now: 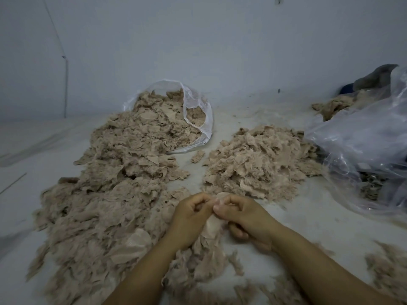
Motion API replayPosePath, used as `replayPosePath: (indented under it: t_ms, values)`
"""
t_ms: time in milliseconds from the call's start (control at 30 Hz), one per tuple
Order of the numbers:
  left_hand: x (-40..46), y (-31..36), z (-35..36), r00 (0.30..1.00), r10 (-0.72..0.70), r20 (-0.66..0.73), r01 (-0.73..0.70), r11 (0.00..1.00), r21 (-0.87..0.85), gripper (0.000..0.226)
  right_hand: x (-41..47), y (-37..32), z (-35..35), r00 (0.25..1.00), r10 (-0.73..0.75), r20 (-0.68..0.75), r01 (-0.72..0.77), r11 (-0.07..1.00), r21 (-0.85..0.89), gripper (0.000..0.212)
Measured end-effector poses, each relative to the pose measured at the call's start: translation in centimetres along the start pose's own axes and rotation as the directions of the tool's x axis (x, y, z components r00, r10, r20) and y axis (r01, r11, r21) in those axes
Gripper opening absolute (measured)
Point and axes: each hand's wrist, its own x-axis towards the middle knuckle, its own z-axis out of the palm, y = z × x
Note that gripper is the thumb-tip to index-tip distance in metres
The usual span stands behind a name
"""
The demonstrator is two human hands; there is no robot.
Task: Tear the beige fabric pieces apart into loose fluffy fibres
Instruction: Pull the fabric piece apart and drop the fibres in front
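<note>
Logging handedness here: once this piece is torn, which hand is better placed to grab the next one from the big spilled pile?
Probably left. The left hand sits beside the big pile; the right hand is on the far side. Both now pinch the same fabric piece.

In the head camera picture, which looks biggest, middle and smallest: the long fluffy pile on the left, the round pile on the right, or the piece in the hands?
1. Long left pile
2. Round right pile
3. Piece in the hands, smallest though nearest the camera
</note>
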Motion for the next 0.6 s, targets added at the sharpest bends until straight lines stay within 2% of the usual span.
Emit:
replayPosePath:
  t_ms: [100, 233, 367, 400, 467, 533, 600]
  values:
    - [0.1, 0.0, -0.2, 0.999, -0.02, -0.025, 0.02, 1.0, 0.002, 0.025, 0.5, 0.4, 0.1, 0.993, -0.053, -0.101, 0.06, 0.996, 0.068, 0.017]
    - [0.3, 0.3, 0.0, 0.998, -0.047, -0.047, 0.047, 0.999, -0.003, 0.031, 0.7, 0.1, 0.4, 0.975, -0.073, -0.209, 0.108, 0.981, 0.163, 0.016]
    - [0.7, 0.3, -1.1, 0.978, -0.108, -0.177, 0.1, 0.994, -0.054, 0.03, 1.3, -0.5, -1.0, 0.909, -0.112, -0.402, 0.238, 0.931, 0.278, 0.012]
    - [0.7, 0.3, -1.5, 0.979, -0.124, -0.162, 0.112, 0.991, -0.079, 0.03, 1.3, -0.6, -1.4, 0.91, -0.1, -0.402, 0.235, 0.924, 0.301, 0.01]
    - [0.6, 0.3, -1.8, 0.986, -0.165, -0.012, 0.164, 0.984, -0.066, 0.036, 1.3, -0.5, -1.5, 0.931, -0.09, -0.353, 0.217, 0.915, 0.339, 0.004]
    - [0.4, 0.3, -1.5, 0.965, -0.216, 0.147, 0.207, 0.976, 0.07, 0.031, 1.5, -0.4, -1.3, 0.934, -0.112, -0.34, 0.251, 0.882, 0.398, 0.007]
    - [0.4, 0.1, -1.1, 0.972, -0.209, 0.109, 0.194, 0.972, 0.136, 0.013, 1.8, -0.5, -1.3, 0.922, -0.127, -0.366, 0.314, 0.799, 0.513, 0.018]
